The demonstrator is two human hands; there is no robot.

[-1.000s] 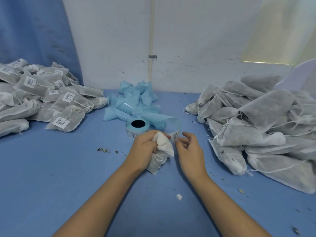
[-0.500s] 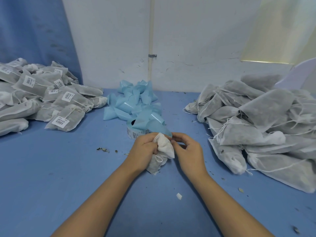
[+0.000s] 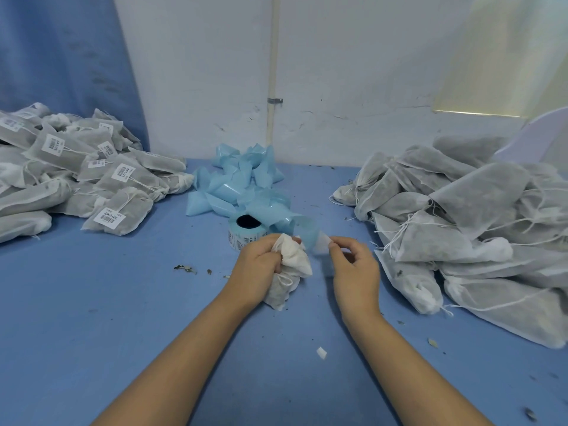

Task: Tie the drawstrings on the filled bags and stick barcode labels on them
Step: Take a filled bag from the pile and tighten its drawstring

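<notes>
Near the table's middle, I am gripping the filled bag [image 3: 287, 272] in my left hand [image 3: 258, 265] to steady it, while my right hand [image 3: 353, 269] is pinching a label [image 3: 322, 241] just peeled beside the label roll [image 3: 246, 233], ready for sticking.

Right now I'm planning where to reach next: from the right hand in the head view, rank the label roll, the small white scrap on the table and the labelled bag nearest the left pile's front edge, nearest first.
From the right hand:
1. Label roll, just ahead and left, behind the left hand.
2. Small white scrap, nearer the person, between the forearms; close to the roll's distance, so these two are hard to separate.
3. Labelled bag, far left.
</notes>
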